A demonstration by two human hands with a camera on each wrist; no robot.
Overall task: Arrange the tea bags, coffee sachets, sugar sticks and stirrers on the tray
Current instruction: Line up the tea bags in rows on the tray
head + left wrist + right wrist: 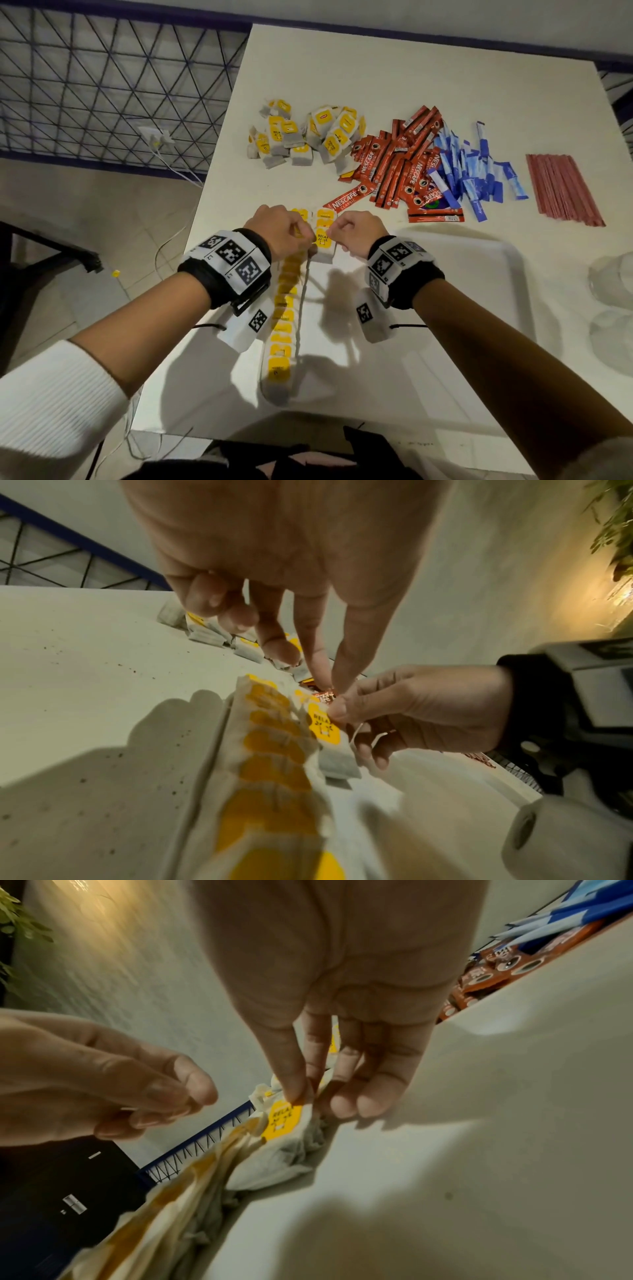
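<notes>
While both hands meet at the far end of the tea bag row [282, 329], the right hand [356, 233] pinches, thumb against fingers, the top of a tea bag [322, 245] whose yellow tag reads "RELAX". Left hand [279, 231] is curled with thumb and forefinger pinched together, just beside the right hand; what it grips is too small to tell, maybe a thread.

Row: overlapping yellow-tagged bags running along the left rim of the white tray [510, 267], from the near edge up to the hands. Two more yellow tags show just past the hands.

Relative to the tray:
- loose tea bag pile [305, 137] beyond its far left corner, on the counter [445, 89]; tag print there mostly too small to read.
- red coffee sachets [400, 161] beyond the far rim, marked "NESCAFE CLASSIC"; nearest ones lie just beside the rim.
- blue sugar sticks [476, 168] right of the coffee, the two piles overlapping.
- red stirrers [561, 188] in a neat bundle, further right, apart from the sugar.
- clear glassware [613, 284], blurred, off the right rim.

Tray floor right of the row is bare white. Counter's left edge runs close to the left hand; tiled floor, cables and a wire grille lie beyond it.
</notes>
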